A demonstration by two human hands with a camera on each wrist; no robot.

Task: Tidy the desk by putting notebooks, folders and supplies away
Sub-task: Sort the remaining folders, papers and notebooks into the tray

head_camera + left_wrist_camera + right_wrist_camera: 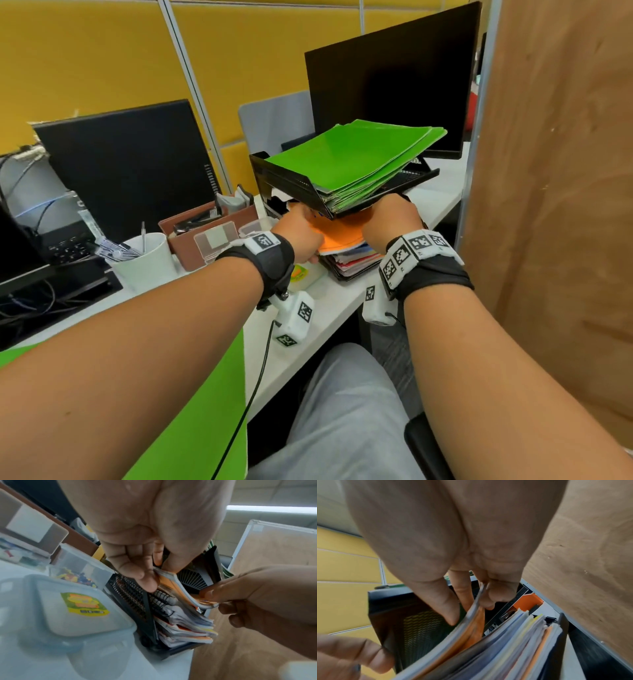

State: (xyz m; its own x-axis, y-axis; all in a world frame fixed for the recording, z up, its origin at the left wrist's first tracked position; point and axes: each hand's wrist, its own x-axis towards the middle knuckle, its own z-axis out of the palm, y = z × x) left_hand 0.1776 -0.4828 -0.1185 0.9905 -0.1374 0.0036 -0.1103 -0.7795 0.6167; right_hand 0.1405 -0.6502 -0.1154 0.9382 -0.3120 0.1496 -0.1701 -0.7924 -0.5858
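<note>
Now both hands' grip pinches orange notebook (342, 233) edges.

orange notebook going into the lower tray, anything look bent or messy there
Yes. The orange notebook bows between both hands, the left hand and right hand pinching its edges. The notebook pile under it in the black tray sits ragged, edges uneven, overhanging the front.
</note>
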